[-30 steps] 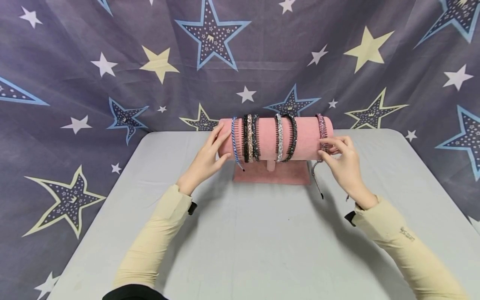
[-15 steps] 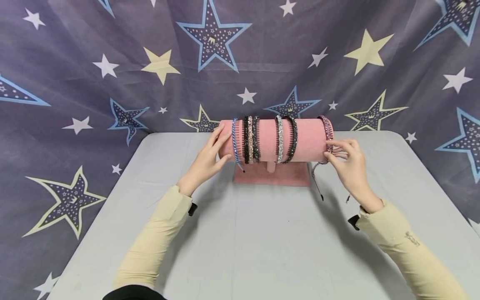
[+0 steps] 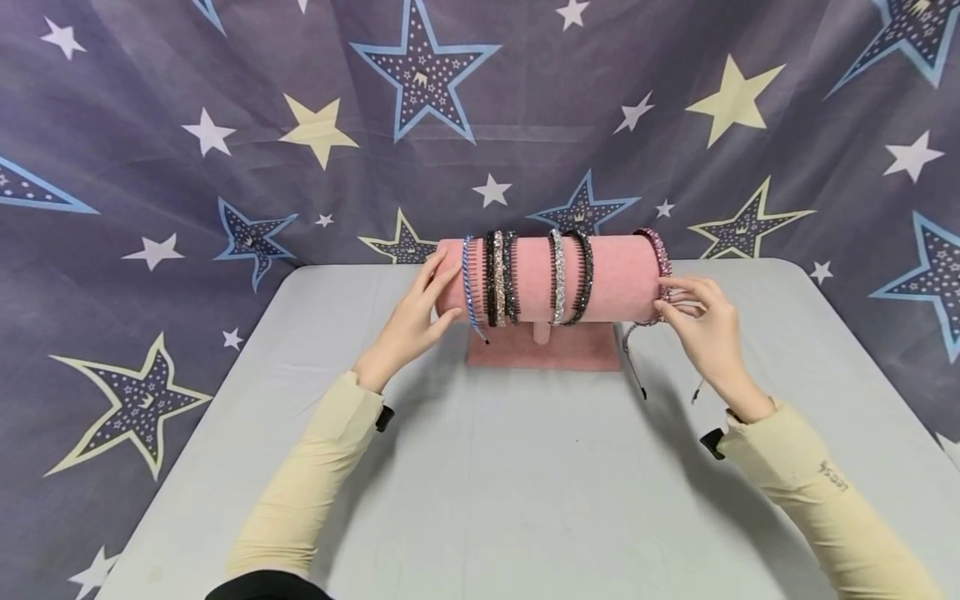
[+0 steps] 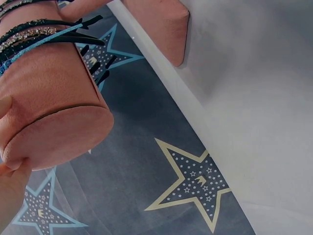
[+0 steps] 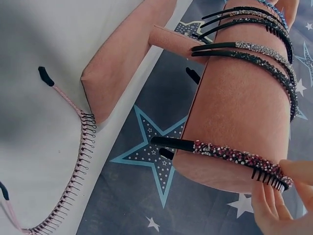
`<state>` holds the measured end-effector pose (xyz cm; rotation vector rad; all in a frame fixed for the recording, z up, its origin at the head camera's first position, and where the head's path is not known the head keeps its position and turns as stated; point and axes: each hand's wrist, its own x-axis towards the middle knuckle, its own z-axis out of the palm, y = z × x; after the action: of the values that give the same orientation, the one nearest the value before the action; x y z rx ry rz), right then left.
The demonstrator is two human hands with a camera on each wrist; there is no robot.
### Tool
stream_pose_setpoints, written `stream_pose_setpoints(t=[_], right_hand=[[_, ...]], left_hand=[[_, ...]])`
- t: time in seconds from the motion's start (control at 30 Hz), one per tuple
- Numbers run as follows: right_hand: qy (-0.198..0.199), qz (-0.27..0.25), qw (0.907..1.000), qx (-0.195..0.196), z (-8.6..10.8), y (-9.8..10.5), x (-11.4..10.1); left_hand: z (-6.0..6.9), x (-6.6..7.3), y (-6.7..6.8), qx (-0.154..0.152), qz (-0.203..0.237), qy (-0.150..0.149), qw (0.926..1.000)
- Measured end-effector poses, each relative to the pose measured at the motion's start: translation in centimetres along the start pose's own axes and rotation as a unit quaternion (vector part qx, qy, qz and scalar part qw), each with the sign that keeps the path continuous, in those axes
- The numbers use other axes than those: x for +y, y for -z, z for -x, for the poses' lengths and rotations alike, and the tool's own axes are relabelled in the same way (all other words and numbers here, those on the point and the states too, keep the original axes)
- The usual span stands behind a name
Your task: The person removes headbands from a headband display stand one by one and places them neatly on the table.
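Observation:
A pink headband display stand (image 3: 618, 267), a padded roll on a post, stands at the table's back. My left hand (image 3: 408, 325) rests on the roll's left end, its fingers spread and fairly straight. Beside it sits a blue twisted headband (image 3: 469, 283). At the roll's right end my right hand (image 3: 705, 329) pinches a pink-purple glitter headband (image 5: 230, 154) between thumb and fingers; the comb teeth show under its band in the right wrist view. Between the hands, the roll bears several black and glitter headbands, including a silver one (image 3: 558, 275).
A pink headband with wire teeth (image 5: 78, 171) lies on the table below the roll's right end, partly behind my right hand in the head view. The stand's flat pink base (image 3: 525, 354) rests on the grey-white table (image 3: 525, 483). A star-patterned curtain (image 3: 262, 67) hangs behind.
My right hand has moved slightly right, and the pink-purple headband has shifted with it toward the roll's right edge. The left hand keeps its place on the left end.

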<state>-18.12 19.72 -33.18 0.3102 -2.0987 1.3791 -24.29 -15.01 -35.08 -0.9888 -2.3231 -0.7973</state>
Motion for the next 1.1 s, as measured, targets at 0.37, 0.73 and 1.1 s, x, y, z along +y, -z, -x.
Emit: stream_pose_setpoints(t=[0.37,0.73,1.1], right_hand=[[-0.05,-0.006,0.9986,0.015,-0.6,0.8,1.5],[-0.07,0.01,0.9968,0.037,-1.4,1.8,4.8],[-0.098,0.031,0.9932,0.055,-1.5,3.5,5.8]], left_hand=[[0.0,0.2,0.1,-0.001,-0.004,0.0,1.0],[-0.1,0.2,0.1,0.002,0.001,-0.001,1.0],[-0.1,0.1,0.0,0.002,0.001,-0.002,1.0]])
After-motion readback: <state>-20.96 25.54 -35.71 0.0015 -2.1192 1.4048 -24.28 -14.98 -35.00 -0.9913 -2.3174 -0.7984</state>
